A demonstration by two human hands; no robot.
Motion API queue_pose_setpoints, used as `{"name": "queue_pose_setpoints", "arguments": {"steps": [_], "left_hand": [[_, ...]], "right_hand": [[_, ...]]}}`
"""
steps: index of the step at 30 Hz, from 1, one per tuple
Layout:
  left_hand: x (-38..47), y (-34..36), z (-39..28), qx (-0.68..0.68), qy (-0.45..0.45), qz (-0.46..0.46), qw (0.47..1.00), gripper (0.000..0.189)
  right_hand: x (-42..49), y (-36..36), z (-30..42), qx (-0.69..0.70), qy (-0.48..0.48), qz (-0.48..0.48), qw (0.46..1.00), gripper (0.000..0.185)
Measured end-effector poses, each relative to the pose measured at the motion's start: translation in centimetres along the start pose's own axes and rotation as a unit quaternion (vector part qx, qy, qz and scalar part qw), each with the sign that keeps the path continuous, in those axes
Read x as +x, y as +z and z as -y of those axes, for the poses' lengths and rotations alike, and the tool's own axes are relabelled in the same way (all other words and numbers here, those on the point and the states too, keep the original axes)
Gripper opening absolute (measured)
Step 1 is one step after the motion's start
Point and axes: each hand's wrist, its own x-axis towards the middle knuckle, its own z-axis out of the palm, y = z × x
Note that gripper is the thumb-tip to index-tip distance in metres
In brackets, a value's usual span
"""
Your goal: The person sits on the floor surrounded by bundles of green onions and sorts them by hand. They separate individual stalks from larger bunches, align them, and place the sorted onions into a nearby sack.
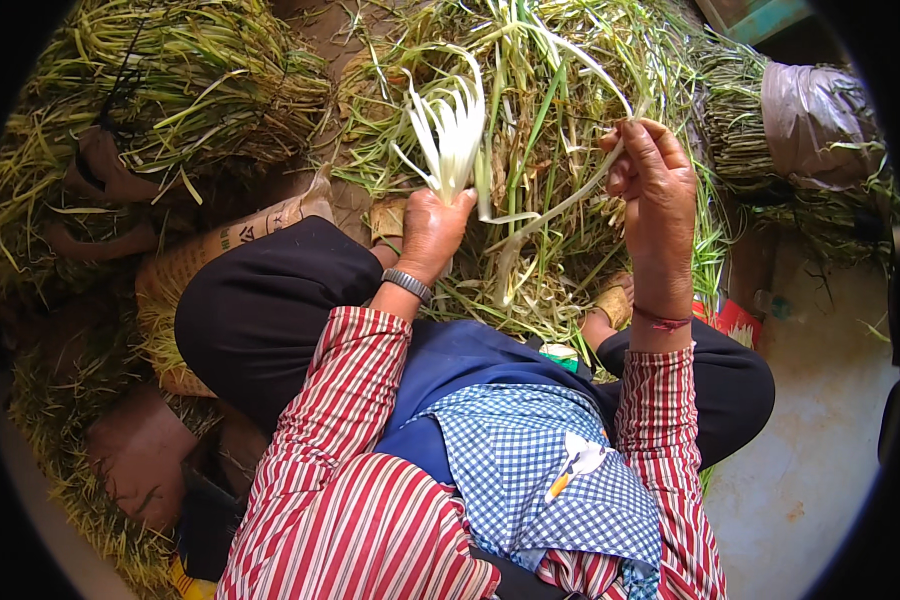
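Note:
My left hand (436, 225), with a grey band on its wrist, grips a bunch of slender white plant stems (450, 139). Their pale ends fan upward out of the fist. To the right, my right hand (649, 161) pinches a long, limp, pale stalk (596, 67) between thumb and fingers. One end arches up and left over the heap, while a thin strip (574, 199) hangs down from the fingers towards the lower left. Beneath both hands lies a loose heap of green and yellowed stalks and leaves (547, 165).
Large bundles of long green leaves (217, 82) lie at left. A printed sack (270, 217) rests beside my left knee. At right sits a stalk bundle (735, 112) wrapped in pale plastic (814, 112). A red item (731, 322) lies by my right knee, and a teal edge (769, 19) shows above.

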Motion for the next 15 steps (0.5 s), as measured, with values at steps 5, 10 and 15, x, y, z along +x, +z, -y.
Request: {"name": "queue_pose_setpoints", "arguments": {"steps": [5, 10, 15], "left_hand": [[-0.3, -0.8, -4.6, -0.211, -0.076, -0.01, 0.974, 0.018], [-2.0, 0.0, -6.8, -0.226, -0.106, 0.103, 0.963, 0.022], [-3.1, 1.4, -6.3, -0.204, -0.121, 0.182, 0.954, 0.026]], "right_hand": [[-0.1, -0.3, -1.4, -0.019, 0.022, 0.004, 1.0, 0.016], [-0.2, 1.7, -2.8, -0.025, 0.056, 0.031, 0.998, 0.016], [1.2, 2.4, -4.0, -0.016, 0.064, 0.044, 0.997, 0.018]]}}
